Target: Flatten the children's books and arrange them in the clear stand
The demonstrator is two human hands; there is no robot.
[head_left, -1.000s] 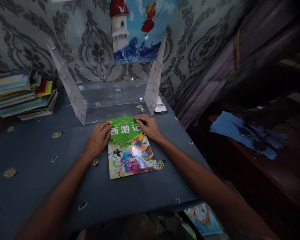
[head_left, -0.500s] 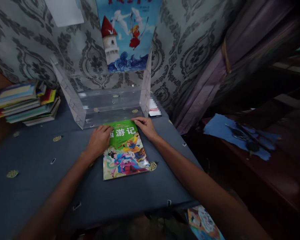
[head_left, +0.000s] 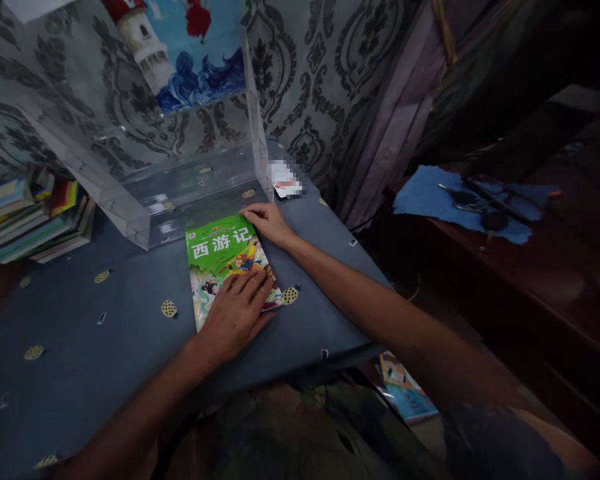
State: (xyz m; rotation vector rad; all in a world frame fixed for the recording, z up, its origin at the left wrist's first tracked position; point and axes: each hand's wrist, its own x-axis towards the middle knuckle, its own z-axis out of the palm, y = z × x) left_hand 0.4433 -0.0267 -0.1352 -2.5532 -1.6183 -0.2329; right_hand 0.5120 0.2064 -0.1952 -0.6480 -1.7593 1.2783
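A picture book (head_left: 223,245) with a green top, white Chinese characters and colourful painted figures lies face up on the table, its cover closed. Across its lower part rests my left hand (head_left: 237,310), fingers stretched out over the cover and hiding some of the figures. At the top right corner of the book, my right hand (head_left: 269,223) has its fingers closed around the edge. Just behind the book stands a clear plastic rack (head_left: 137,223) with nothing on it.
Stacked books (head_left: 35,217) lie on the dark blue tablecloth (head_left: 130,353) at left. A white item (head_left: 284,179), partly pixelated, sits right of the rack. A blue cloth (head_left: 420,197) with tools lies on a dark red surface (head_left: 555,267). Another book (head_left: 407,390) shows below the table edge.
My left hand has moved from the book's upper left edge down onto its lower part, uncovering the first character. My right hand stays at the corner. The view has shifted.
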